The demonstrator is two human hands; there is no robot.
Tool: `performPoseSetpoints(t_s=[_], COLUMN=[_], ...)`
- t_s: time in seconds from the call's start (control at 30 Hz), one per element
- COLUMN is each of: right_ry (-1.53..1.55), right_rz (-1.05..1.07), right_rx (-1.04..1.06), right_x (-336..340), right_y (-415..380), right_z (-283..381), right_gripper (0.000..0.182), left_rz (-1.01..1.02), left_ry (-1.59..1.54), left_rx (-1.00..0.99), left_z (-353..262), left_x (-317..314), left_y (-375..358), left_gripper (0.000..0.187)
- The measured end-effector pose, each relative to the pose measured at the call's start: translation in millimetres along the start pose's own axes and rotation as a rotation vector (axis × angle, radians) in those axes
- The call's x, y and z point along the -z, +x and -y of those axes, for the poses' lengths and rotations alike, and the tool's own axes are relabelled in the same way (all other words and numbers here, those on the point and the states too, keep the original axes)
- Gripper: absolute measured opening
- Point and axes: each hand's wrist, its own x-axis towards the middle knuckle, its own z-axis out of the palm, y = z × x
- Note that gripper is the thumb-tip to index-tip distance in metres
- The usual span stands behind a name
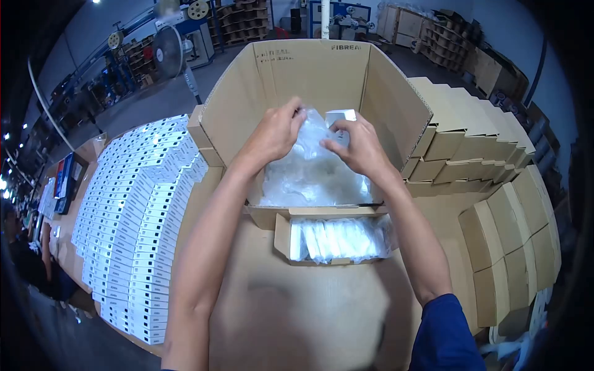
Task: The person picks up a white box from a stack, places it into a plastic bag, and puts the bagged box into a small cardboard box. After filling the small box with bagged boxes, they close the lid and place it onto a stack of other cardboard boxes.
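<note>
My left hand (pixel 281 131) pinches a crinkled clear plastic bag (pixel 314 127) over the large open carton (pixel 309 74). My right hand (pixel 362 147) is curled at the bag's right side, thumb and forefinger gripping its edge. Just behind the right fingers shows a small white box-like piece (pixel 341 115), partly covered by them. Beneath both hands, a heap of clear plastic bags (pixel 312 182) fills the carton's bottom. In front of the carton, between my forearms, an open small cardboard box (pixel 282 238) holds a row of white items in clear bags (pixel 337 240).
White boxes (pixel 133 216) stand in tall stacked rows at left. Folded brown cardboard boxes (pixel 458 133) are piled at right, with more brown boxes (pixel 513 247) nearer me. A fan (pixel 170 52) stands beyond the table, and another person (pixel 37 253) is at the far left.
</note>
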Motion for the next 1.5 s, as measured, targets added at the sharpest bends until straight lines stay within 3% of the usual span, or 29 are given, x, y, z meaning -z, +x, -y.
performPoseSetpoints(t_s=[0.13, 0.17, 0.27, 0.33, 0.37, 0.47, 0.57, 0.67, 0.7, 0.83, 0.97, 1.1, 1.17, 1.27, 1.33, 1.37, 1.47, 1.5], right_ry=[0.051, 0.05, 0.107, 0.125, 0.135, 0.061, -0.018, 0.025, 0.049, 0.03, 0.118, 0.065, 0.07, 0.081, 0.035, 0.046, 0.061, 0.059], right_rz=[-0.024, -0.027, -0.095, -0.088, -0.112, -0.205, -0.32, -0.444, -0.467, -0.404, -0.253, -0.353, -0.396, -0.475, -0.474, -0.457, -0.423, -0.424], right_rx=[-0.034, -0.067, -0.161, -0.23, -0.219, -0.094, -0.1, -0.011, 0.053, 0.156, -0.113, -0.029, -0.072, -0.053, 0.017, 0.057, 0.148, 0.159], right_x=[2.9, 4.4, 5.5, 9.7, 10.9, 8.2, 5.9, -0.6, -5.7, -24.8, -14.8, -13.1, -9.5, 6.2, 19.7, 25.2, 42.8, 49.2], right_y=[4.0, 2.9, -2.9, -0.7, -1.4, -1.5, 1.3, 2.5, 2.0, 5.0, 12.0, 14.8, 19.4, 21.8, 20.6, 18.4, 8.2, 4.4], right_z=[2.8, 0.9, -9.7, -13.2, -11.3, -14.2, -6.7, -2.0, -0.5, 5.7, 4.5, -0.8, -3.2, 1.8, 11.2, 17.9, 40.5, 47.9], right_gripper=[0.022, 0.022, 0.022, 0.022, 0.023, 0.022, 0.019, 0.016, 0.015, 0.016, 0.017, 0.017, 0.017, 0.016, 0.015, 0.015, 0.014, 0.013], left_rz=[-0.182, -0.253, -0.152, -0.211, -0.238, -0.113, -0.415, -0.282, -0.178, -0.164, -0.345, -0.415, -0.321, -0.166, -0.107, -0.097, -0.004, -0.149], left_ry=[-0.02, 0.01, 0.157, 0.374, 0.483, 0.568, 0.39, -0.093, -0.124, -0.068, -0.252, -0.05, -0.327, -0.813, -1.016, -0.921, -0.221, -0.223], left_rx=[0.084, 0.001, 0.042, -0.117, -0.195, -0.087, -0.17, 0.138, 0.214, 0.192, 0.48, 0.31, 0.26, 0.484, 0.678, 0.646, 0.308, 0.153], left_z=[3.2, 6.5, 15.3, 43.0, 58.4, 63.1, 44.4, -10.7, -22.7, -6.1, 19.1, 31.3, 39.4, 41.0, -0.6, -11.2, -22.4, -27.9], left_x=[-12.8, -14.9, -13.7, -24.9, -30.5, -21.9, -26.0, -23.3, -28.4, -56.3, -68.0, -62.9, -60.0, -37.0, -3.7, 3.1, 6.6, 6.9], left_y=[2.7, 3.4, 3.9, 4.0, 3.9, 13.0, 12.1, 5.3, -0.8, 10.8, 18.2, 19.7, 20.4, 27.2, 19.1, 15.7, 7.0, 2.0], left_gripper=[0.019, 0.017, 0.011, 0.011, 0.01, 0.014, 0.023, 0.035, 0.044, 0.041, 0.032, 0.03, 0.034, 0.05, 0.054, 0.056, 0.054, 0.043])
